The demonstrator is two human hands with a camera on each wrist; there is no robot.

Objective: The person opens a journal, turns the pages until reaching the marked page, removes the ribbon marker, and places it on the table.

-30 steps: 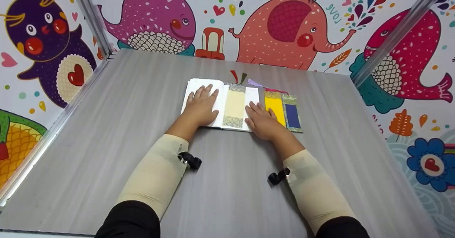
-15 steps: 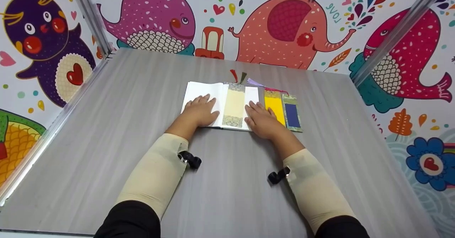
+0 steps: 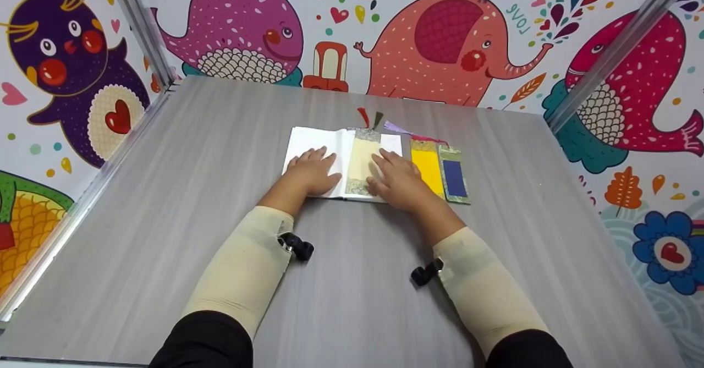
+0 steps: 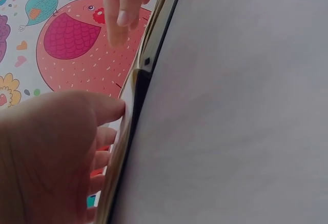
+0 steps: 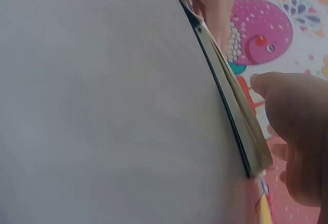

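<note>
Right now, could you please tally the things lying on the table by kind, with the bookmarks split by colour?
Open book: 1
Cream bookmark, on the book: 1
Yellow bookmark, beside the book: 1
Blue bookmark, beside the yellow one: 1
Total: 4 things, 3 of them bookmarks.

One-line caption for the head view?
Both hands, left hand and right hand, rest flat on an open book holding a cream bookmark.
</note>
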